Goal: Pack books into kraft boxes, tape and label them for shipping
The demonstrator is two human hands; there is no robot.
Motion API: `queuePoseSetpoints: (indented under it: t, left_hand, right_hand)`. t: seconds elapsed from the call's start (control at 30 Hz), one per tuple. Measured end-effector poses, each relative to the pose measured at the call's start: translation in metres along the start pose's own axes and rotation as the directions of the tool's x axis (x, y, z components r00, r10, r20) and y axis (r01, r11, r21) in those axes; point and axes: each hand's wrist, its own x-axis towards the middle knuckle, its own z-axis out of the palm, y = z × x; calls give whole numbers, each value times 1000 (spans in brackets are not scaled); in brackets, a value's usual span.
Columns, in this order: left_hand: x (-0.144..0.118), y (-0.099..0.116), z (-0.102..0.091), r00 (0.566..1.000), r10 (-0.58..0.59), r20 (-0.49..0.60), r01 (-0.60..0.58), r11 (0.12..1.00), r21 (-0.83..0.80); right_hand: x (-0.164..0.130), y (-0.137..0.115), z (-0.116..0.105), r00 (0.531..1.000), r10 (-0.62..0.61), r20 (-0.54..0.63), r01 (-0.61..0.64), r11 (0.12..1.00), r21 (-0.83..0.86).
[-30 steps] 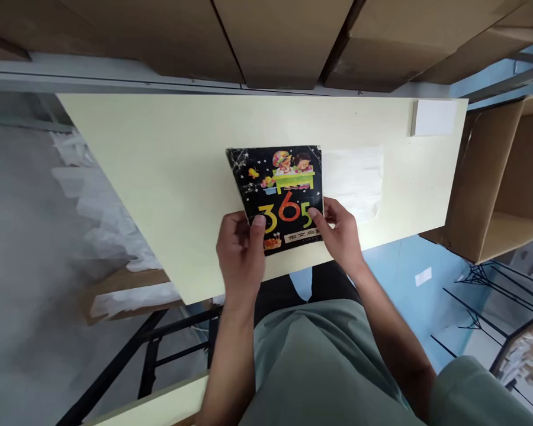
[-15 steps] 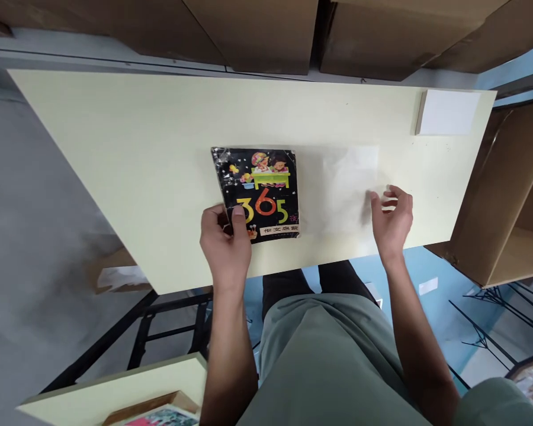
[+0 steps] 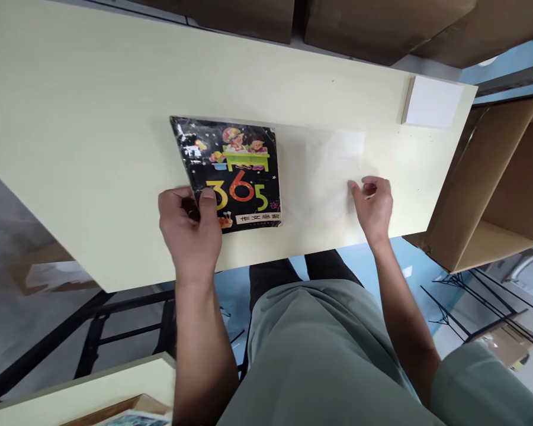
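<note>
Head view: the left hand (image 3: 190, 231) grips the left edge of a black-covered book (image 3: 242, 174) marked "365", thumb on the cover and fingers underneath, over the middle of the near half of the table (image 3: 93, 106). A thin, translucent sheet (image 3: 320, 177) extends to the right from beside the book, and at its right edge the right hand (image 3: 371, 204) is loosely curled, though whether it pinches the sheet cannot be told. A white stack (image 3: 433, 102) lies at the table's far right corner, near an open cardboard box (image 3: 479, 192).
</note>
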Motion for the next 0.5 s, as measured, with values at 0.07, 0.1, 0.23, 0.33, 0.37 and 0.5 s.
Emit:
queuePoseSetpoints:
  t: [0.07,0.1,0.23,0.33,0.37,0.5]
  left_hand:
    - [-1,2,0,1000,10,0,-10,1000,-11]
    - [-2,2,0,1000,18,1,-18,1000,-18]
    - [-3,4,-2,1000,21,6,-21,999,-32]
    - [-3,3,-3,1000,19,13,-19,1000,-23]
    - [-2,2,-3,999,27,16,-27,999,-18]
    - [-2,-3,-4,998,64,29,-64,998,-13]
  right_hand:
    - [0,1,5,999,-33,20,33,999,-21]
    - [-1,1,8,998,-52,16,53,998,-21]
    - [-4,4,11,992,-86,-91,80,994,-68]
    - [-2,7,14,990,-118,-82,109,988,-114]
    - [-1,8,15,989,-137,-57,130,984,-120]
    - [-3,-4,7,984,-172,-44,166,980,-112]
